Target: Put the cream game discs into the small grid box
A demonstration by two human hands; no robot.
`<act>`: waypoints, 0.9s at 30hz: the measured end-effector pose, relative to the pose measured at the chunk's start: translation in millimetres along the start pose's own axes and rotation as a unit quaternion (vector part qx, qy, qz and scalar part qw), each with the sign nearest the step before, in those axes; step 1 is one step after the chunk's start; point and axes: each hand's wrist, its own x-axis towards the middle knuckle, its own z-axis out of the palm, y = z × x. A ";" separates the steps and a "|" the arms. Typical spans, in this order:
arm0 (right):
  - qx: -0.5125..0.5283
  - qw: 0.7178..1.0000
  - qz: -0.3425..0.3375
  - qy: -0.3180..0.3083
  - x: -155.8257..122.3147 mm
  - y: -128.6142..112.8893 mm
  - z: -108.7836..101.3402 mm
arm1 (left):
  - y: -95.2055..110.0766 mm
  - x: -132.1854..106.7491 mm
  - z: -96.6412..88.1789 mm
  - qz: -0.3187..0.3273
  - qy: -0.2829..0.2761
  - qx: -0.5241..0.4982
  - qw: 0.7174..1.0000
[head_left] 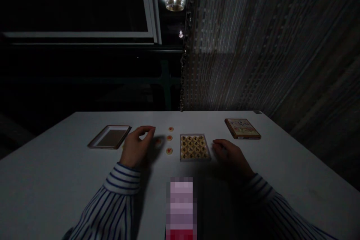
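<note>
My left hand (137,147) hovers over the left part of the table, thumb and forefinger tips brought together in a loop; anything between them is too small or dark to make out. Beside it, several round xiangqi pieces with red characters lie loose, among them one xiangqi piece (169,151) nearest me and another (158,141) in the hand's shadow. A shallow square tray (209,153) holds rows of wooden pieces with black characters. Just right of that tray, my right hand (232,156) is loosely curled, nothing visible in its fingers.
An open box part (109,137) with a pale rim lies at the left. A box lid (243,128) with printed characters lies at the back right. Beyond the white table (56,172) hang bead curtains (225,45), beside a dark window (73,0). The light is dim.
</note>
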 end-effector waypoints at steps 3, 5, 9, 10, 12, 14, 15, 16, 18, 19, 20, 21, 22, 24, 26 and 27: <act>0.031 1.000 0.005 -0.002 1.8 -0.9 0.5 | 0.7 3.1 9.3 0.001 -0.014 -0.011 1.000; 0.056 0.998 0.016 0.003 4.3 -1.9 -0.5 | 1.4 0.2 18.9 0.014 -0.033 -0.011 0.999; 0.083 0.996 0.020 0.007 14.0 -11.5 -4.4 | 0.9 -12.1 33.2 0.081 -0.073 0.073 0.991; 0.087 0.996 0.014 0.005 17.5 -15.9 -4.5 | 0.3 -15.2 35.1 0.101 -0.096 0.101 0.985; 0.090 0.996 -0.008 -0.008 25.4 -26.1 -2.1 | -1.2 -20.8 37.8 0.136 -0.136 0.148 0.970; 0.081 0.996 -0.033 -0.028 33.3 -35.7 4.5 | -3.1 -25.5 40.1 0.151 -0.157 0.190 0.957; 0.068 0.996 -0.046 -0.038 36.7 -39.4 9.2 | -4.1 -27.4 41.4 0.151 -0.161 0.202 0.954; 0.053 0.996 -0.063 -0.043 39.4 -41.8 14.3 | -5.3 -29.1 42.7 0.151 -0.170 0.210 0.951; 0.018 0.995 -0.084 -0.055 42.1 -42.9 24.4 | -8.2 -31.6 45.0 0.148 -0.188 0.218 0.946; 0.001 0.994 -0.092 -0.060 41.9 -41.8 28.5 | -9.8 -32.3 45.8 0.145 -0.197 0.221 0.944; -0.016 0.993 -0.100 -0.065 40.9 -40.0 31.4 | -11.3 -32.6 46.4 0.141 -0.204 0.225 0.942; -0.032 0.991 -0.109 -0.074 39.0 -38.0 32.8 | -12.7 -32.6 46.9 0.137 -0.210 0.229 0.940; -0.039 0.988 -0.125 -0.083 36.4 -36.1 32.8 | -13.8 -32.4 47.1 0.133 -0.214 0.234 0.939; -0.030 0.989 -0.133 -0.063 30.5 -34.2 29.1 | -14.9 -31.6 47.3 0.129 -0.222 0.238 0.937; -0.014 0.991 -0.131 -0.018 24.8 -35.0 23.3 | -14.8 -30.6 47.3 0.125 -0.228 0.239 0.935; -0.008 0.991 -0.133 -0.016 22.4 -36.2 20.7 | -14.5 -30.3 47.4 0.122 -0.230 0.240 0.935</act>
